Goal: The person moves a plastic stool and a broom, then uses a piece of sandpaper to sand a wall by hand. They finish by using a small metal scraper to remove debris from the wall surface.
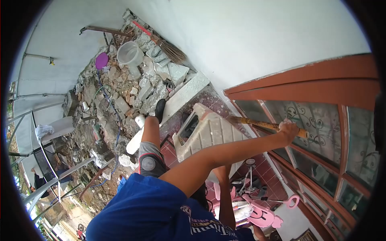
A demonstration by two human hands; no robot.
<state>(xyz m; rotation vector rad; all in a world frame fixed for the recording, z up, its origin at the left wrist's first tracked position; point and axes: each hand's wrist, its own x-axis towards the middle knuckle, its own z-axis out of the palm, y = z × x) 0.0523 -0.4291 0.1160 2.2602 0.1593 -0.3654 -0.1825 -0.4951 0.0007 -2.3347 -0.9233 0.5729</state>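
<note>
My left arm, in a blue sleeve, reaches across to the right. At its end my left hand point(288, 131) is closed round a yellowish bamboo-like stick point(261, 125) held in front of the window. The stick's far end lies near a dirty white plastic stool point(213, 132), tipped over under my forearm. My other forearm point(226, 197) passes below the left one towards the stool. My right hand is hidden there, so its fingers and any contact with the stool do not show. My foot, in a dark shoe point(160, 110), is at the edge of the rubble.
Broken concrete and stones point(122, 104) cover the ground on the left, with a clear plastic tub point(130, 54), a purple lid point(102, 60) and a twig broom point(171, 50). A brown-framed window point(341, 140) lines the right. A pink child's ride-on toy point(261, 215) stands on red tiles.
</note>
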